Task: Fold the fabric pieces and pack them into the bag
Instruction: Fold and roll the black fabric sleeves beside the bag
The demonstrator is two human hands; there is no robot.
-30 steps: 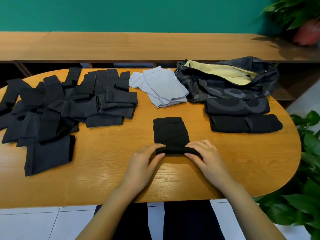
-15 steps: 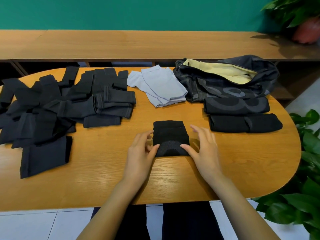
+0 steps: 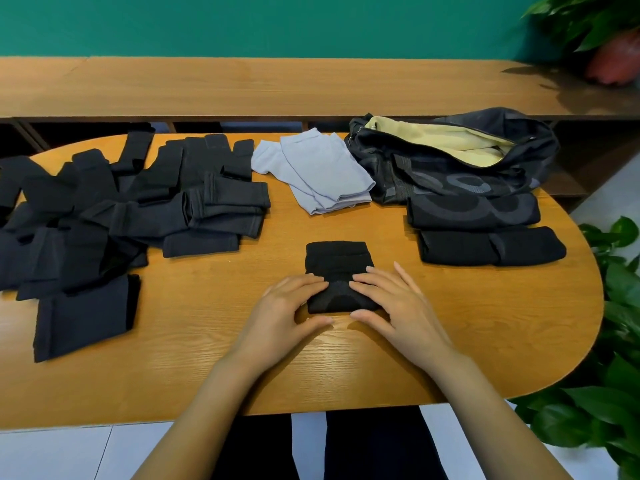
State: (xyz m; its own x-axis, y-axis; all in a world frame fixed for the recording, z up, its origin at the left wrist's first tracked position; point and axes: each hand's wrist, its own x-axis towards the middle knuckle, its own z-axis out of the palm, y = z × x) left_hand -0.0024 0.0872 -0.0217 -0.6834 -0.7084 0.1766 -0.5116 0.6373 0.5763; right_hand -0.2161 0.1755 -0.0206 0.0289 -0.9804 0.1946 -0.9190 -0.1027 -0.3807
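Note:
A small black fabric piece (image 3: 337, 268), folded over, lies at the middle of the oval wooden table (image 3: 207, 358). My left hand (image 3: 289, 306) grips its near left edge, fingers on top and thumb at the front. My right hand (image 3: 391, 303) holds its near right edge the same way. A dark bag (image 3: 450, 161) with a pale yellow lining lies open at the back right. Two folded black pieces (image 3: 485, 230) sit in front of the bag. A heap of dark unfolded pieces (image 3: 121, 209) covers the left side.
Pale grey-blue fabric pieces (image 3: 318, 171) lie at the back centre between the heap and the bag. A long wooden shelf (image 3: 277, 84) runs behind the table. Green plants (image 3: 609, 341) stand by the table's right edge, and a potted plant (image 3: 609, 53) sits on the shelf's right end.
The near end of the black piece was lifted and folded away from me over the rest, making it shorter. Both hands followed forward and now press on the folded piece.

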